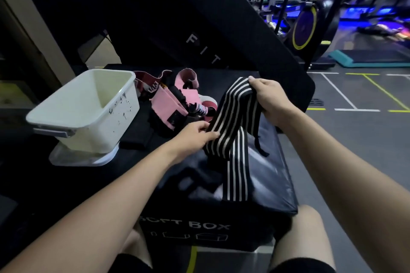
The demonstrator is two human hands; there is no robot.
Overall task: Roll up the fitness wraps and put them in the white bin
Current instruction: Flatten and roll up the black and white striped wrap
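Observation:
A long black wrap with white stripes (235, 117) hangs unrolled over the black soft box (275, 186). My right hand (269, 96) grips its upper end, raised above the box. My left hand (196, 134) pinches the wrap lower down, at its left edge. The wrap's loose tail drops onto the box top in front of me. The white bin (88, 108) stands tilted at the left on a clear lid, open and with nothing visible inside. A heap of pink and dark wraps (175, 99) lies behind my left hand, between the bin and the striped wrap.
A big black pad (199, 29) leans up behind the box. The gym floor with painted lines (355, 95) lies to the right, with exercise machines (310, 22) beyond. My bare knees (310, 224) are at the box's front edge.

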